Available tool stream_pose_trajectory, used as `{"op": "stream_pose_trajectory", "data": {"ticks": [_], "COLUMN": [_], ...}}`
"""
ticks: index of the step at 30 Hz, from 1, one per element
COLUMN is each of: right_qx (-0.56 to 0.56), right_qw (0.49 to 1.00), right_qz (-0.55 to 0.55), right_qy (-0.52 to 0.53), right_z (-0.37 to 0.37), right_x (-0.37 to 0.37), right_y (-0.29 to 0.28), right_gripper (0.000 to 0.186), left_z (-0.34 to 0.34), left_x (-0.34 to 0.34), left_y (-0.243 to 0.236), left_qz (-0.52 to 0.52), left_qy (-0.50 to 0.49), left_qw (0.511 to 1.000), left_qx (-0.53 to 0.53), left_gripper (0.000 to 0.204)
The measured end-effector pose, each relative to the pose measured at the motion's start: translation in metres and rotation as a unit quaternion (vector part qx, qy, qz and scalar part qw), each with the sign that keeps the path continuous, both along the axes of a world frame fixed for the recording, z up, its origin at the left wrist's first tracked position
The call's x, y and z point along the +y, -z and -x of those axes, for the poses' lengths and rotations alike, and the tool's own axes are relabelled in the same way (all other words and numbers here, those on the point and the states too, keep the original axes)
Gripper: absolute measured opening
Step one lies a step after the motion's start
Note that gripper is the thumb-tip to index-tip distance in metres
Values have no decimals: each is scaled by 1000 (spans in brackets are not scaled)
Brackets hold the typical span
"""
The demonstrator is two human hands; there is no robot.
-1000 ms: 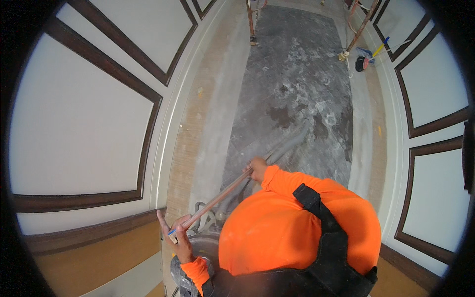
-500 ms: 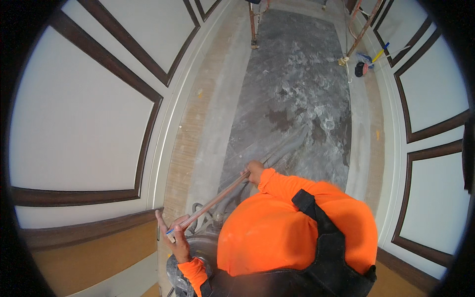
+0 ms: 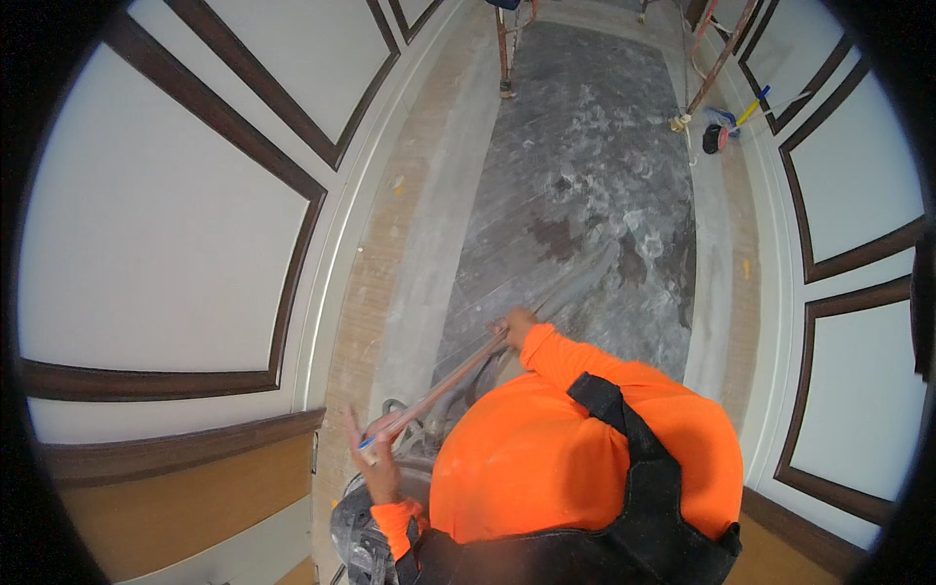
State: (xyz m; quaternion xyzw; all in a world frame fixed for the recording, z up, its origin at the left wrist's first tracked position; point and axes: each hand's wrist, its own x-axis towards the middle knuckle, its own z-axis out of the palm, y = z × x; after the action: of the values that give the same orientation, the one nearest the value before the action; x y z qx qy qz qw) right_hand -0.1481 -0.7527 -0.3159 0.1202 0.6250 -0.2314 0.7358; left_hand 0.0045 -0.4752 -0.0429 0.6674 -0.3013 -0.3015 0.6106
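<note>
A long slender pole [image 3: 453,378] with a blue end slants across my front. My right hand [image 3: 514,329] is closed around its middle. At the blue end, my left hand [image 3: 380,468] holds the pole between thumb and fingers, with a finger stretched out along one side; motion smears it a little. Beyond my right hand the pole runs toward the dusty grey floor covering [image 3: 585,127], where its far end is too blurred to make out. White powdery marks and dark damp-looking patches lie on that covering.
A dusty grey machine [image 3: 366,536] with a hose stands beside my left forearm. Rust-coloured frame legs [image 3: 504,54] rise ahead, with another frame [image 3: 717,68] at the far right. Near it lies a yellow-and-blue handled tool [image 3: 753,105]. Panelled walls [image 3: 166,244] line both sides.
Both hands and the pole have shifted slightly to the right; my left hand's stretched finger has swung away from the wall. The grip of my right hand looks unchanged.
</note>
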Motion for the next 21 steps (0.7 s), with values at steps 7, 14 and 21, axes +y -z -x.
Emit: {"op": "stream_pose_trajectory", "data": {"ticks": [7, 14, 21], "right_qx": [15, -65, 73], "right_qw": [999, 997, 773], "right_qz": [-5, 11, 461], "right_qy": [30, 45, -429], "right_z": [32, -22, 49], "right_x": [-32, 18, -52], "right_y": [31, 12, 151], "right_gripper": [17, 8, 7], "left_z": [27, -10, 30], "left_x": [-7, -1, -24], "left_y": [32, -45, 9], "left_qz": [-42, -6, 0], "left_qy": [48, 13, 47], "left_qw": [998, 998, 999], "left_qx": [-7, -61, 15], "left_gripper": [70, 74, 73]}}
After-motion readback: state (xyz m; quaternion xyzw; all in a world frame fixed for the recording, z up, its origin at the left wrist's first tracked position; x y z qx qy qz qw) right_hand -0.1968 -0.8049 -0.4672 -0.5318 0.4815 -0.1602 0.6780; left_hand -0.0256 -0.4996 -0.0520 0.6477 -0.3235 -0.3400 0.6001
